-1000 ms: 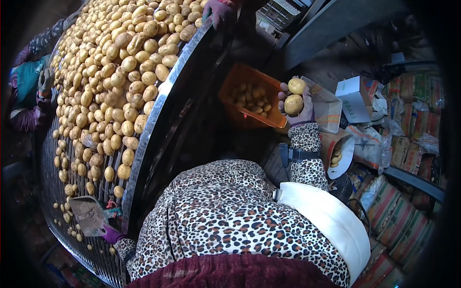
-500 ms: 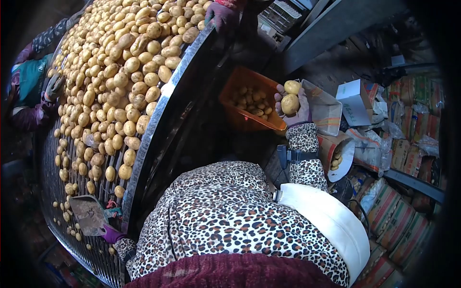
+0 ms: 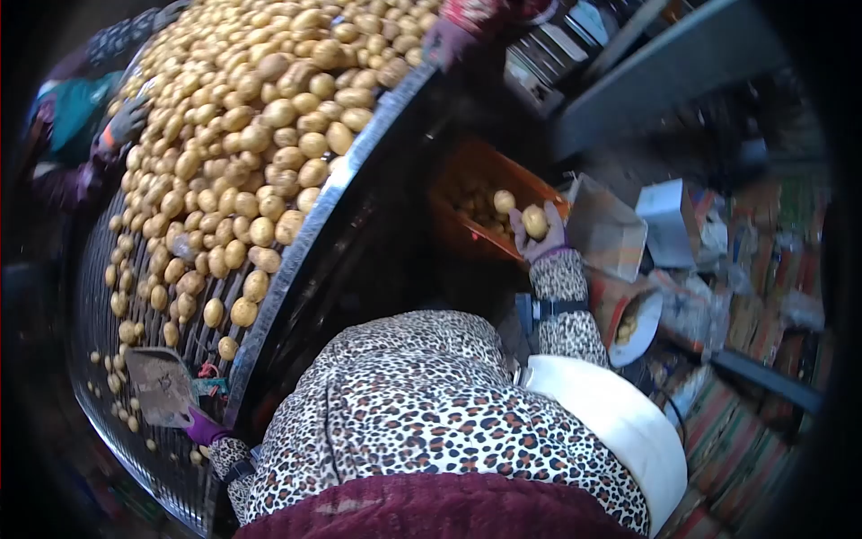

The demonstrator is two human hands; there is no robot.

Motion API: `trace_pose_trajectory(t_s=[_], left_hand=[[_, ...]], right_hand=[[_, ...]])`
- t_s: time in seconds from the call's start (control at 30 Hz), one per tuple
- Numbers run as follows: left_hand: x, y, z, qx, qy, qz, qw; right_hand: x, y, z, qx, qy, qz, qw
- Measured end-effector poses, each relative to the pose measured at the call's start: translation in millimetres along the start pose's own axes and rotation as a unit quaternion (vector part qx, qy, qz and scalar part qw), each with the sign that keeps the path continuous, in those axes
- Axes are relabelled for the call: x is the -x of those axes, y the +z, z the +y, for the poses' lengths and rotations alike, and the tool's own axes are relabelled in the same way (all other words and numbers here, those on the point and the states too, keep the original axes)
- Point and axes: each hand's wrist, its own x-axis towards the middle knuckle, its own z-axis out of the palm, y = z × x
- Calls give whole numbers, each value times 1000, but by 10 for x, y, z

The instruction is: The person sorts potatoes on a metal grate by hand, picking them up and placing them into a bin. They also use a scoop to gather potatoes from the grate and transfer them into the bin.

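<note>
My left hand [image 3: 205,428], in a purple glove, is closed round the handle of a grey scoop [image 3: 162,386] over the slatted belt's lower end. My right hand [image 3: 540,241], in a pale purple glove, holds a large potato [image 3: 535,221] beside the orange crate [image 3: 492,244]. Another potato [image 3: 505,201] appears just off its fingertips, above the potatoes inside the crate; whether it touches the fingers is unclear. Many potatoes [image 3: 269,135] cover the belt, thinning out near the scoop.
A metal rim [image 3: 310,220] edges the belt. Co-workers' gloved hands are at the far left [image 3: 126,121] and top [image 3: 444,43]. Right of the crate stand a translucent bin [image 3: 609,229], a white box [image 3: 666,223] and an open bag [image 3: 636,328] with potatoes.
My right hand has moved down and left toward the crate, and one of its two potatoes has come away from the palm. The co-worker's hand at left has shifted.
</note>
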Motion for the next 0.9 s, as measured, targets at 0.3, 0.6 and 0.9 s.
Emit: trace_pose_trajectory(t_s=[0.3,0.6,0.9], left_hand=[[247,27,189,86,-4,63,994],[406,-261,580,137,-28,108,984],[409,-521,804,162,-46,114,979]], right_hand=[[-271,57,-291,261,-128,130,948],[1224,2866,556,556,-283,-331,708],[1802,3865,2682,657,-359,-661,49]])
